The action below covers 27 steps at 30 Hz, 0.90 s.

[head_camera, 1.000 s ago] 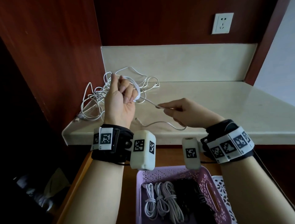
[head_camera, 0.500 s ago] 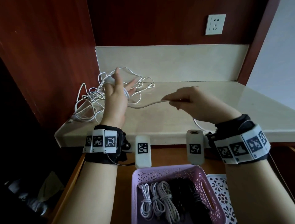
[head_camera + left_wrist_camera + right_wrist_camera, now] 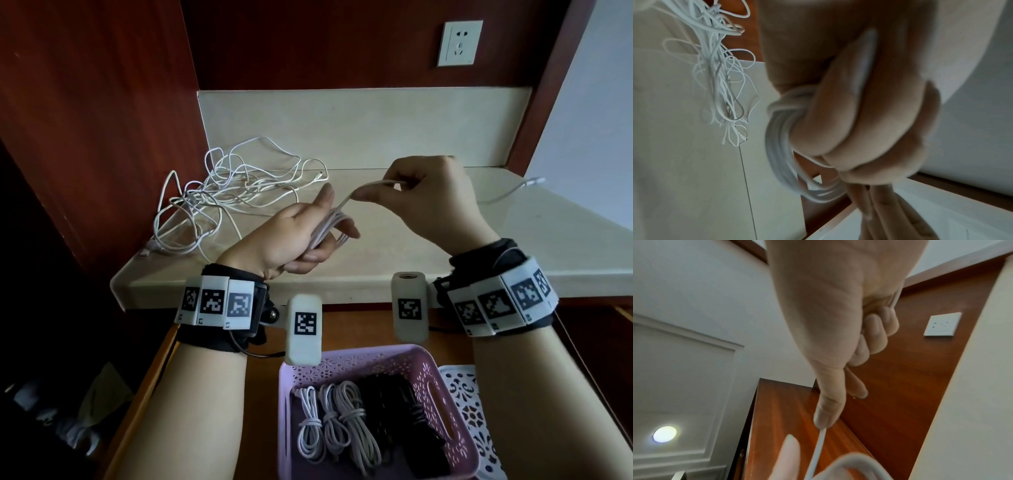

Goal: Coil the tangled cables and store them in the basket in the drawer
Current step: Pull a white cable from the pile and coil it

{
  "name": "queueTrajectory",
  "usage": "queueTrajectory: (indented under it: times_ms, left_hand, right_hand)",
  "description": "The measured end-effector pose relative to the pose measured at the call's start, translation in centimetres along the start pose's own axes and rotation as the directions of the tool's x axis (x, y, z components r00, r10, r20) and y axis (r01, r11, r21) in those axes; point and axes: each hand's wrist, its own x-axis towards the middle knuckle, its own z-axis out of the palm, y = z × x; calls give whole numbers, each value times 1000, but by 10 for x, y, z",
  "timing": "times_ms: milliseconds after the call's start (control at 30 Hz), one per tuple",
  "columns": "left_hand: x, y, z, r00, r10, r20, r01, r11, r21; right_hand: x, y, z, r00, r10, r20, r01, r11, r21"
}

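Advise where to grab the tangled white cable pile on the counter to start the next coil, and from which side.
Probably the free plug end sticking out at the far right of the tangled pile. Come from the right and above, pinching just behind the connector. It lies clear of the knotted loops on bare counter, while the pile's left side sits against the wood panel.

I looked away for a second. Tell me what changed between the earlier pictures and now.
The left hand, upright before, has tipped sideways with the coil across its fingers. The right hand, pinching the cable, rose and swung right. The tangled pile and basket stayed put.
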Motion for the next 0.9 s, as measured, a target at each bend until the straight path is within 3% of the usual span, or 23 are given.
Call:
queueTrajectory:
  times_ms: [133,267,400,500,567,667,733,833,900]
  left_hand:
    - [-3,2,-1,986,154,60,-149,985,-84]
    - [-3,0,-6,976,204,75,-164,918,-363]
    - [4,-1,-12,967,256,-5,-183,678,-712]
    - [11,-5,-23,942,331,-61,-181,346,-921]
    - [13,-6,-29,938,277,-206,-273,228,-935]
    - [13,-3,-28,858,160,-489,-513,334,-791]
    - [15,-1,-26,792,120,-599,-590,404,-699]
    - [18,1,-24,708,90,-700,-623,545,-561]
    - [18,1,-20,644,111,-757,-575,722,-384]
  right_hand:
    - [2,7,5,998,43,55,-54,972,227]
    - [-1,11,16,986,12,165,-45,979,200]
    - [-7,6,34,960,-18,278,-28,987,161]
    - [-9,0,44,936,-30,350,6,998,69]
    - [-10,-2,44,907,-31,420,13,999,48]
    - [-13,-6,41,844,-41,535,1,997,75]
    - [-14,-8,41,801,-45,598,5,998,68]
    - [-15,-10,43,728,-51,684,11,998,63]
    - [-16,-13,42,697,-57,715,-4,997,83]
